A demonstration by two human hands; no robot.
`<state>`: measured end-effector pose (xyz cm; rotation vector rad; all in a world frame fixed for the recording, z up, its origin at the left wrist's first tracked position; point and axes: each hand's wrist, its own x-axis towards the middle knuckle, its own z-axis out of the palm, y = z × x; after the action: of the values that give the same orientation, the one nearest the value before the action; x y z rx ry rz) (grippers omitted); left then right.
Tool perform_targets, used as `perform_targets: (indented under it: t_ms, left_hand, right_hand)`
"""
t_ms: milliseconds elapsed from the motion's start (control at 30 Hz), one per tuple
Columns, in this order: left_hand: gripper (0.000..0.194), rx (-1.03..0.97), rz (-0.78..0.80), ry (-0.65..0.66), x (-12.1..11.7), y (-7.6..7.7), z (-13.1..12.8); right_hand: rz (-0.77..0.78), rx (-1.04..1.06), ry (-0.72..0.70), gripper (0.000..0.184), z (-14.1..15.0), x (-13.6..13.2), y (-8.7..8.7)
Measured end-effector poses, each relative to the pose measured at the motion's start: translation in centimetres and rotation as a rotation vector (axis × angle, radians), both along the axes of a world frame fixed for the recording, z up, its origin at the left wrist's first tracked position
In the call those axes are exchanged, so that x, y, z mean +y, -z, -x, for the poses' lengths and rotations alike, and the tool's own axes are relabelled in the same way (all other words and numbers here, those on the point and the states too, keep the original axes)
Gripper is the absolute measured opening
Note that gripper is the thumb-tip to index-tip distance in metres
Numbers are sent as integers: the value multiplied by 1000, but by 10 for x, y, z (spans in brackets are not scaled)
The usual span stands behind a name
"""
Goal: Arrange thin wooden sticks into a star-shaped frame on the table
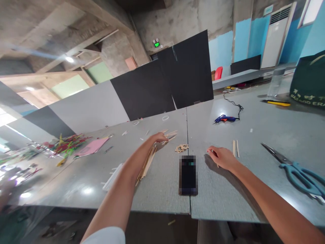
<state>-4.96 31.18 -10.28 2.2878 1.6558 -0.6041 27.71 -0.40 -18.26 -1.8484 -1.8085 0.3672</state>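
Observation:
My left hand (pixel 159 137) reaches across the grey table with its fingers closed on thin wooden sticks (pixel 172 133), which fan out beyond the fingertips. Beneath that forearm lies a bundle of longer wooden sticks (pixel 149 162), partly covered by the arm. My right hand (pixel 221 157) rests low over the table, its fingers curled; a pale stick end shows under the palm, the rest hidden. Just beyond it lie two short, pale sticks (pixel 234 148) side by side. Between the hands sits a small star-shaped piece made of sticks (pixel 181 148), behind a dark phone (pixel 188 176).
Blue-handled scissors (pixel 294 171) lie at the right, and a blue glue gun (pixel 225 118) with its cord farther back. A yellow cutter (pixel 278 103) is near a dark green bag (pixel 308 81). Black panels (pixel 165 78) border the far edge. Pink paper (pixel 93 145) lies left.

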Motion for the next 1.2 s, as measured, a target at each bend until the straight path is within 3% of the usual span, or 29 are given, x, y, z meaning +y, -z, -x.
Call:
perform_targets:
  t_ms: [367,600,700,800,833,900,1000,1100,1200]
  left_hand:
    - [43,38,-32,79,-6,13,-18]
    - [40,-180,-72,98,-27,-7,-34]
    - [33,-360,-61,126,-51,-16,-49]
    - [37,-539,33,191,-90,-18,-72]
    - [38,-607,93,218,-105,-18,-81]
    - [40,-821,380,233,-138,-18,-99]
    - [43,-876,615,286,-181,-21,-122]
    - [43,-877,635,282,-208,-26,-136]
    - [45,-885,583,273,-215,-27,-139]
  right_hand:
    - [5,-12,-9,37,2,-1,-3]
    - [-38,64,-4,36,1,1,3]
    - [-70,267,-32,42,3,3,2]
    - [-91,625,-34,54,9,4,-5]
    - [-93,736,-26,59,11,4,-10]
    - [-62,916,-46,69,16,2,-20]
    - [-46,1071,-111,65,22,-4,-32]
    - [-110,1128,-97,58,26,-7,-37]
    - [-151,1148,-41,55,21,-7,-40]
